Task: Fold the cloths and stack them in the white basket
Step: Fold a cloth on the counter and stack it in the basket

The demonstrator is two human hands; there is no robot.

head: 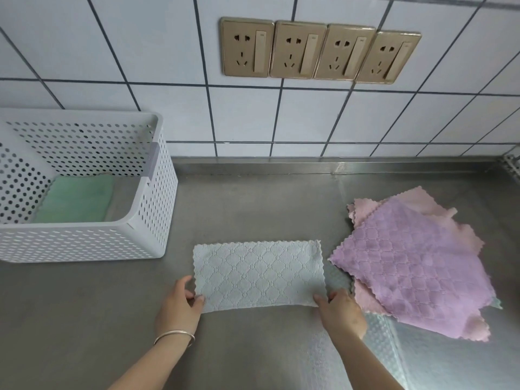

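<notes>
You are holding a grey cloth (257, 273), folded to a rectangle, lying flat on the steel counter (84, 305); your left hand (180, 304) is pinching its near left corner with thumb and fingers clamped on the edge; your right hand (340, 309) is pinching the near right corner likewise; a purple cloth (408, 266) is lying just right of it, topping pink cloths (422, 201); the white basket (135, 235) is sitting at far left, holding a folded green cloth (76, 199).
</notes>
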